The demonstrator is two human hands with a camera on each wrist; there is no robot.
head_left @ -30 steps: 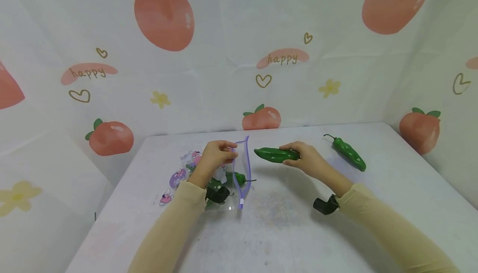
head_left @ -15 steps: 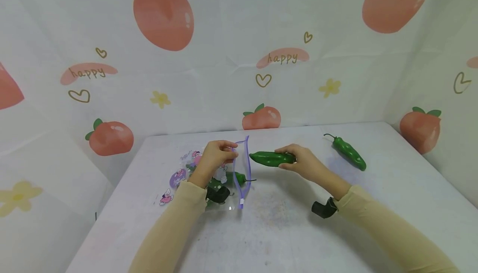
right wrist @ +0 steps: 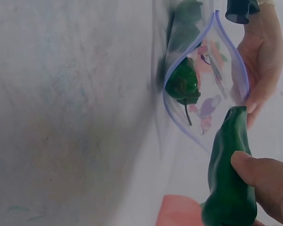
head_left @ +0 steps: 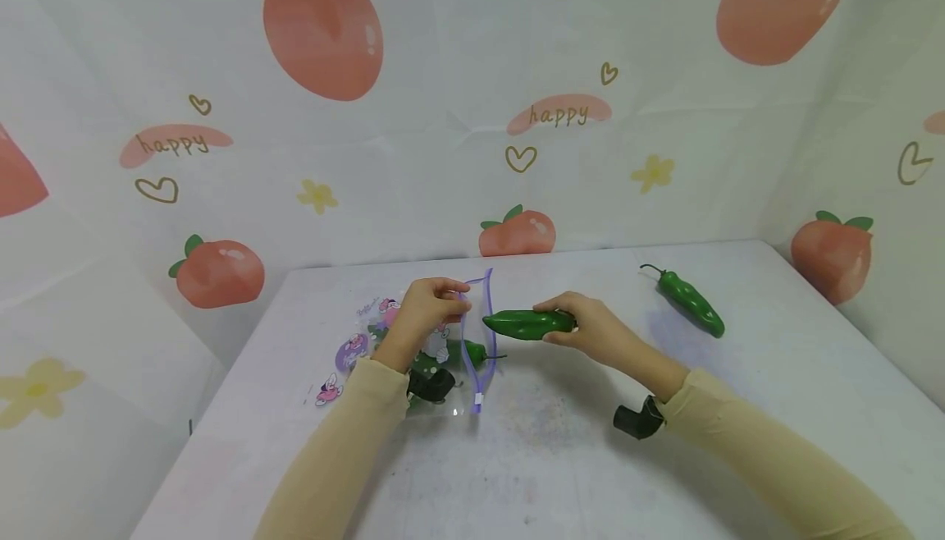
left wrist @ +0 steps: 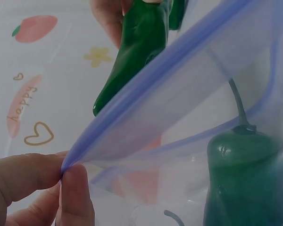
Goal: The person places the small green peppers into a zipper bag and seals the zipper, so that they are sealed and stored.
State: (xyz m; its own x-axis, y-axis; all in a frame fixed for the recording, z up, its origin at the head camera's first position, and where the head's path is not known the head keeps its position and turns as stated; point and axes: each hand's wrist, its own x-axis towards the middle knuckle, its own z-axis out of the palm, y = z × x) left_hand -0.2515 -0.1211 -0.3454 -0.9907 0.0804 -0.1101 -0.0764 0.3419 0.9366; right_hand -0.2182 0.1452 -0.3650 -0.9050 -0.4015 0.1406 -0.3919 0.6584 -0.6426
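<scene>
In the head view my left hand (head_left: 424,310) pinches the purple-edged mouth of a clear zip bag (head_left: 478,396) printed with cartoon figures. The left wrist view shows thumb and finger on that purple rim (left wrist: 127,103), and the mouth gapes. A green pepper (right wrist: 183,84) lies inside, stem toward the opening; more green shows behind it through the plastic. My right hand (head_left: 591,327) grips another green pepper (head_left: 524,324) by its thick end, thumb on its side. The held pepper's tip points left, right at the bag's mouth.
A further green pepper (head_left: 690,302) with a curled stem lies on the white table (head_left: 561,458) at the right, beyond my right hand. A fruit-printed cloth (head_left: 443,154) hangs behind the table and along its sides.
My right hand has moved left and slightly down with the pepper, bringing its tip to the bag's rim. The left hand and bag have stayed in place.
</scene>
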